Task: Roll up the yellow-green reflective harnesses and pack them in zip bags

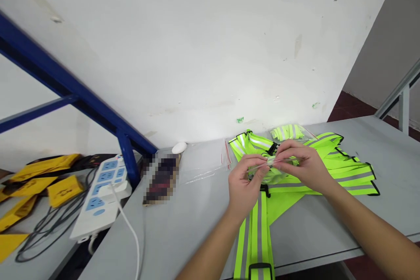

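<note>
Pinching a thin clear plastic bag with lime-green material inside (275, 178) is pretty much what both hands are up to. Left hand (244, 186) has thumb and fingers closed on one side of its edge, right hand (302, 164) does the same on the other, fingertips almost meeting. The bag sits up over the pile of lime-green reflective straps with grey stripes and black buckles (354, 177), on the grey flat-topped table (200, 232).

If that's the bag's mouth being worked, my take: hold the edge taut, line up both layers, and slide the pinch along in small bites so no strap gets nipped. Thin film wrinkles easily, so I'd go gentle.

Hard to make out: the fingers cover most of the edge, so can't tell if it's sealed. The bag's underside blends into the pile, the long straps run off the bottom of the view, and the dark item on the left (161, 179) is pixelated, so no clue there.
</note>
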### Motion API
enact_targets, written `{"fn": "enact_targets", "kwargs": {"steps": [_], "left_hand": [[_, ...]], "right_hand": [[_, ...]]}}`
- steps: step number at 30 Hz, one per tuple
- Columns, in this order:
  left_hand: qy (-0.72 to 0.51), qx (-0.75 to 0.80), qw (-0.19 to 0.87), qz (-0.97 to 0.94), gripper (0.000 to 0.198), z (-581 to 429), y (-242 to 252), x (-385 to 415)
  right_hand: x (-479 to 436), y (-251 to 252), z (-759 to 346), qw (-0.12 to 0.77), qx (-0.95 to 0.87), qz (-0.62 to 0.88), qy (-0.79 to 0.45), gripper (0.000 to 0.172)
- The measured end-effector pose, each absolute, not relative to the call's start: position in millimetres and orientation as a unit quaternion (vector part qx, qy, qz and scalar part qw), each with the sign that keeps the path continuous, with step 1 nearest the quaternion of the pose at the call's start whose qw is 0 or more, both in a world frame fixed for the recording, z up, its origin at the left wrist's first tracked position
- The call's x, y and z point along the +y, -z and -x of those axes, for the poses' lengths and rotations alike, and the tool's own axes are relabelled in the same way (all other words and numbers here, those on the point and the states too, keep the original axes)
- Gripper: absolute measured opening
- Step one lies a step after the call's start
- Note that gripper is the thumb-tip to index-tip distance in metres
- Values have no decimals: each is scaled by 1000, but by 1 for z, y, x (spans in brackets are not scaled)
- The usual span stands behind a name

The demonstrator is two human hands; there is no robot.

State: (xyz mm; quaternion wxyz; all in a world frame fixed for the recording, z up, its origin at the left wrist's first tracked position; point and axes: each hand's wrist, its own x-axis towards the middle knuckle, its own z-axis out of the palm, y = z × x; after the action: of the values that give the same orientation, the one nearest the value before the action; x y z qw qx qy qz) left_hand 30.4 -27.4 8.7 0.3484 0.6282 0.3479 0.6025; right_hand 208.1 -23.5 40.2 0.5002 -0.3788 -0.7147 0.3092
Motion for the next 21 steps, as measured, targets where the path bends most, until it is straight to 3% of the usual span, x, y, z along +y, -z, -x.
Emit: {"fn": "enact_targets", "kwargs": {"steps": [21], "left_hand": [[-578, 346, 391, -628, 10, -31, -12, -26]], "right_hand": [[-25, -44, -209, 464, -724, 363, -358, 8]]}}
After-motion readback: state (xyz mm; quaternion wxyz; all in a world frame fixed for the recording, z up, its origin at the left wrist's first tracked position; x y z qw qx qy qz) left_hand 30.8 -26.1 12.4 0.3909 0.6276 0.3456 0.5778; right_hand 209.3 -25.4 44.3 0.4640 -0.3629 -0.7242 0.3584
